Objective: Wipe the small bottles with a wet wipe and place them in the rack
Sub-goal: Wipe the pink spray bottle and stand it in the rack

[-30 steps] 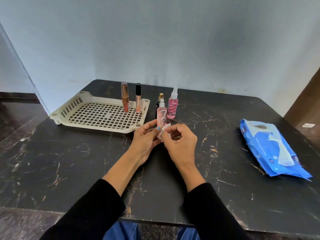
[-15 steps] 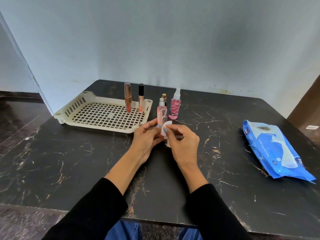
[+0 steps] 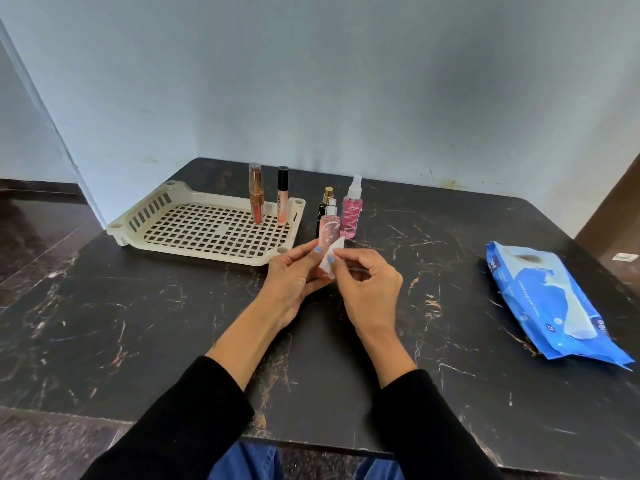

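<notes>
I'm in what looks like a plain room at home: a dark marble-patterned table (image 3: 138, 323) pushed against a bare pale-blue wall (image 3: 311, 81), with cosmetics (image 3: 256, 194) standing in a plastic rack (image 3: 152, 206) and a wipes pack (image 3: 554, 303) beside me.

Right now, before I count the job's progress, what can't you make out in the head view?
- Lower part of the pale pink spray bottle: hidden by the left hand and the white wet wipe pinched by the right hand.
- Black bottle with gold cap: body mostly hidden behind the pale pink bottle.
- Print on the blue wipes pack: too small to read.
- The tubes' labels in the beige plastic rack: too small.
</notes>
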